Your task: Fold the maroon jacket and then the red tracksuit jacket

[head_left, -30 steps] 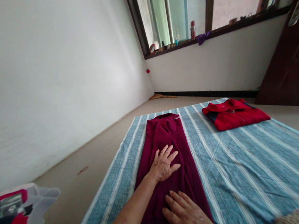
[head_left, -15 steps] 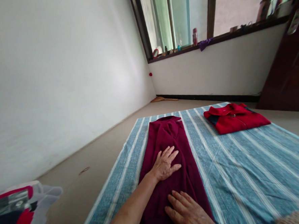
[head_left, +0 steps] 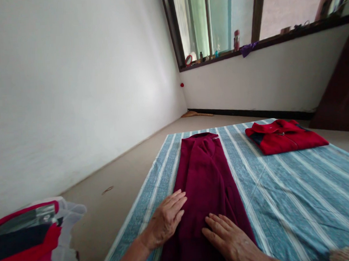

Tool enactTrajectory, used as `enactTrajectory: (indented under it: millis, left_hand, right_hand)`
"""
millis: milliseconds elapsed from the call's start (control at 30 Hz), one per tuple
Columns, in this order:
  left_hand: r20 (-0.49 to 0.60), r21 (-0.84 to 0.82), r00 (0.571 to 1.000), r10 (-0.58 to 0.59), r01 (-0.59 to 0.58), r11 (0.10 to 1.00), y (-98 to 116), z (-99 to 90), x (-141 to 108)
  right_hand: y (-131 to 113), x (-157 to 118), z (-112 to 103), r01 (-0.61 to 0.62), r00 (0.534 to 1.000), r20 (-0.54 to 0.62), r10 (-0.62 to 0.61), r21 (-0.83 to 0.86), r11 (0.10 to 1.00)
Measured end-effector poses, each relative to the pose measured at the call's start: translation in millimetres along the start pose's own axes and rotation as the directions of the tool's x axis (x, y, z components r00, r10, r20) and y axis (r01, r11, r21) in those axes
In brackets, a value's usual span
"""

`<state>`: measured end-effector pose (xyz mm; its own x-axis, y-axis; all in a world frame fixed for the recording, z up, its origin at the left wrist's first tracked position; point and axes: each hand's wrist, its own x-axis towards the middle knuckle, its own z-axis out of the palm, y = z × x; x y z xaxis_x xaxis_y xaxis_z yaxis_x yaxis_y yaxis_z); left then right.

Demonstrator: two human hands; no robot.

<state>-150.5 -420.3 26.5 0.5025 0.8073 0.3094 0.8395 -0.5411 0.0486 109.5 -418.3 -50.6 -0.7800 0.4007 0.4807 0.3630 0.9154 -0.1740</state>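
Observation:
A maroon long garment (head_left: pixel 205 176), folded into a narrow strip, lies lengthwise on the blue striped sheet (head_left: pixel 273 203), its collar end pointing away from me. My left hand (head_left: pixel 166 217) is at the garment's left edge, fingers stretched out and touching or just above the cloth. Flat on the near part of the garment rests my right hand (head_left: pixel 228 237), its fingers extended. Neither hand grips anything. The near end of the garment runs out of view at the bottom.
A folded red and navy zip top (head_left: pixel 290 137) lies on the sheet at the far right. At lower left, several clothes (head_left: pixel 24 242) sit with a white plastic bag (head_left: pixel 66 227). A white wall (head_left: pixel 71 93) rises on the left; a broom (head_left: pixel 195 114) lies in the corner.
My left hand has moved from the garment's middle back to its left edge, nearer me. My right hand stays on the near part. The view has turned slightly left.

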Motion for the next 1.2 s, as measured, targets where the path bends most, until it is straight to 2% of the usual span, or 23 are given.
enactTrajectory:
  millis: [133, 267, 433, 533, 700, 833, 967, 1200]
  left_hand:
    - [-0.004, 0.064, 0.999, 0.041, -0.041, 0.997, 4.7, -5.8, -29.1]
    - [0.025, 0.131, 0.998, 0.057, -0.060, 0.990, 7.2, -14.6, -54.9]
    - [0.113, 0.156, 0.992, 0.064, -0.081, 0.984, 11.6, -21.6, -76.1]
    - [0.123, 0.132, 0.988, 0.091, -0.107, 0.985, 15.3, -24.1, -79.6]
    - [0.172, 0.141, 0.974, 0.148, -0.173, 0.975, 18.0, -25.6, -81.2]
    - [0.190, 0.113, 0.972, 0.138, -0.161, 0.980, 15.7, -23.5, -85.6]
    - [0.222, 0.080, 0.964, 0.149, -0.171, 0.982, 13.0, -19.9, -87.5]
    - [0.196, 0.003, 0.968, 0.157, -0.160, 0.987, 12.4, -15.7, -78.9]
  right_hand:
    - [2.8, -9.8, -25.9, 0.064, 0.996, -0.059, -0.067, -0.051, 0.997]
    - [13.0, -37.2, -48.5, 0.064, 0.993, -0.082, -0.080, -0.183, 0.981]
    - [25.9, -80.5, -55.8, 0.090, 0.994, -0.020, -0.103, -0.343, 0.935]
    - [27.6, -93.6, -55.3, 0.102, 0.994, -0.007, -0.113, -0.373, 0.922]
    - [23.3, -90.4, -53.8, 0.097, 0.995, 0.035, -0.091, -0.293, 0.951]
    - [19.5, -82.1, -58.7, 0.146, 0.988, 0.092, -0.124, -0.298, 0.943]
    - [17.4, -78.1, -63.7, 0.135, 0.989, 0.095, -0.114, -0.263, 0.955]
    - [11.9, -59.7, -75.1, 0.163, 0.978, 0.156, -0.139, -0.152, 0.975]
